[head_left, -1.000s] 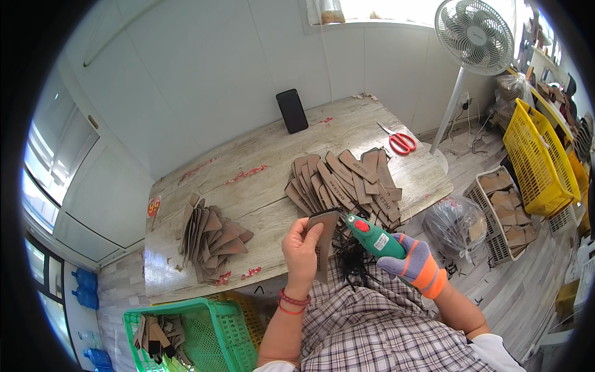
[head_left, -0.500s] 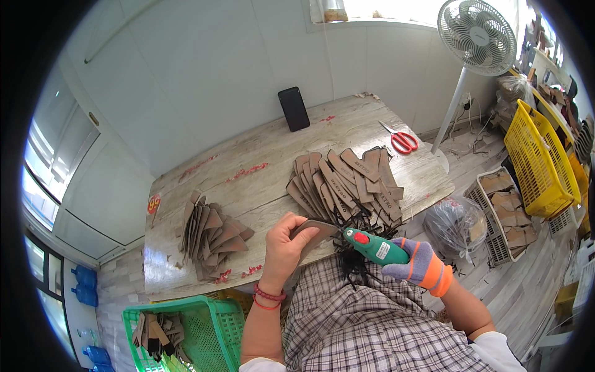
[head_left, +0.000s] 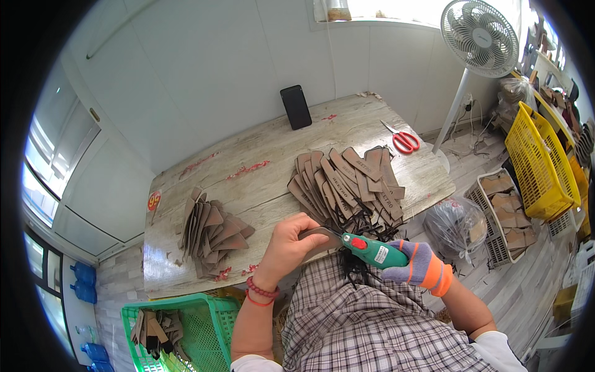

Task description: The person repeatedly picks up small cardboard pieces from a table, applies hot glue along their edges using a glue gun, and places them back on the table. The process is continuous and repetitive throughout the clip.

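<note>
Red-handled scissors (head_left: pixel 406 142) beyond brown heap (head_left: pixel 344 181), right hand (head_left: pixel 424 266) around green tool (head_left: pixel 373 250), left hand (head_left: pixel 284 249) around one piece (head_left: pixel 328 240).

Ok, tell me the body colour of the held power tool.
The power tool is green, best seen in the head view.

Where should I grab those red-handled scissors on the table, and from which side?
Probably by the red handle loops, coming from the near right. The scissors lie flat near the table's right edge, with the loops nearer you and the blades pointing away, toward the far left.
</note>
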The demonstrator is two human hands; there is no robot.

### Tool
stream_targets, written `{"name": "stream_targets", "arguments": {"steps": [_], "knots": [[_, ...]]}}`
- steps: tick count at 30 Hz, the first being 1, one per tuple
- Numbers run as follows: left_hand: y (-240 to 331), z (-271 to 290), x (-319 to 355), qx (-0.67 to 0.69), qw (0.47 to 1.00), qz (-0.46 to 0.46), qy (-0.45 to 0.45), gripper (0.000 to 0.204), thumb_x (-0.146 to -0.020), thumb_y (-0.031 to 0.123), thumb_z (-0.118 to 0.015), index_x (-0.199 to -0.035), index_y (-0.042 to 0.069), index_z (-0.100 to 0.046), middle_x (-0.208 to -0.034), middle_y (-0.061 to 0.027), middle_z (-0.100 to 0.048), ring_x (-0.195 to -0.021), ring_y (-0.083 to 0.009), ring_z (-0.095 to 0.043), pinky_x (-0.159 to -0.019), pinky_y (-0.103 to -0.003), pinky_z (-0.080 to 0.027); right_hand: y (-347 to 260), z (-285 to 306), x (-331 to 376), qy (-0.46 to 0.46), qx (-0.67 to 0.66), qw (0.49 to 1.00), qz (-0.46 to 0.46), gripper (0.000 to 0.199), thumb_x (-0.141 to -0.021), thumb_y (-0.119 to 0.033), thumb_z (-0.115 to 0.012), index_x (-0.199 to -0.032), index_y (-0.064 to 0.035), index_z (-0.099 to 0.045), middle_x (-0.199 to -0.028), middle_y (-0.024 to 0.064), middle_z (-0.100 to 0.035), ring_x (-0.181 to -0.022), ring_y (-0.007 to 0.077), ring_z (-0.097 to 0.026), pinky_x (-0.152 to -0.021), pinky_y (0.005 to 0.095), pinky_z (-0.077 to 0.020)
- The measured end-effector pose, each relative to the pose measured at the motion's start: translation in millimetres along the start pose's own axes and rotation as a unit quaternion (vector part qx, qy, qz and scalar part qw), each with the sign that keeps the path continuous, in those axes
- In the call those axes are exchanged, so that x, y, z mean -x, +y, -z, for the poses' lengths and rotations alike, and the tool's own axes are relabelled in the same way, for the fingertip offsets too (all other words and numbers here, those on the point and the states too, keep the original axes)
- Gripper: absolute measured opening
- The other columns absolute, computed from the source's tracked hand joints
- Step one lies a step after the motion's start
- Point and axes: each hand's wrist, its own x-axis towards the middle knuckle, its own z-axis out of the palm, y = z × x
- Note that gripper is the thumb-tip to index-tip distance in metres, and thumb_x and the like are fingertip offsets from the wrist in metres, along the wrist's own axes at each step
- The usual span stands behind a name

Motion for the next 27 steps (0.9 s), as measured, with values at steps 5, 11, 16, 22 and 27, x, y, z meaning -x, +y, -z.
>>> {"name": "stream_targets", "arguments": {"steps": [5,11,16,22,27], "knots": [[-6.7,-4.5,-1.9,0.000,0.999,0.027,-0.036,0.014,-0.079,0.009,-0.071,-0.084,-0.004,-0.067,-0.076,-0.0010,-0.059,-0.070,-0.0076,-0.052,-0.063,-0.024,-0.042,-4.4,-1.8,-2.5,0.004,0.039,0.999,-0.014,0.058,-0.074,-0.020,-0.084,-0.121,0.0013,-0.059,-0.089,0.0023,-0.068,-0.071,0.0045,-0.059,-0.065,0.0209,-0.0499],[-21.7,-12.6,-8.5,0.096,0.989,0.108,-0.031,0.008,-0.081,0.006,-0.070,-0.084,0.000,-0.067,-0.078,0.0004,-0.063,-0.072,-0.0062,-0.055,-0.067,-0.022,-0.045,-12.2,-8.0,-10.2,0.024,0.045,0.998,-0.039,0.058,-0.074,-0.024,-0.082,-0.121,0.0006,-0.058,-0.085,0.0040,-0.068,-0.068,0.0057,-0.061,-0.061,0.0216,-0.0497],[-60.8,21.4,-29.7,0.119,0.952,0.041,0.280,0.013,-0.084,0.007,-0.066,-0.093,-0.001,-0.061,-0.085,-0.0045,-0.065,-0.077,-0.0109,-0.060,-0.069,-0.027,-0.050,15.1,-9.3,-10.1,0.077,-0.055,0.995,-0.018,0.060,-0.074,-0.034,-0.084,-0.119,-0.0012,-0.060,-0.080,0.0028,-0.067,-0.066,0.0061,-0.060,-0.061,0.0233,-0.0501],[-114.2,-12.7,34.0,0.567,0.712,0.168,0.379,0.011,-0.088,0.006,-0.058,-0.095,-0.001,-0.057,-0.091,-0.0135,-0.063,-0.085,-0.0286,-0.066,-0.076,-0.040,-0.056,19.7,-13.6,-4.0,0.081,-0.004,0.997,-0.020,0.050,-0.078,-0.021,-0.080,-0.117,0.0007,-0.059,-0.081,0.0026,-0.065,-0.066,0.0062,-0.059,-0.058,0.0220,-0.0475],[-99.1,-61.2,37.6,0.599,0.729,0.205,0.261,0.008,-0.088,0.003,-0.060,-0.096,0.002,-0.059,-0.088,-0.0110,-0.065,-0.085,-0.0260,-0.067,-0.073,-0.038,-0.057,18.7,-21.8,-4.0,0.074,-0.020,0.996,-0.045,0.058,-0.075,-0.034,-0.083,-0.116,-0.0006,-0.061,-0.079,0.0043,-0.067,-0.065,0.0088,-0.061,-0.061,0.0246,-0.0511]]}}
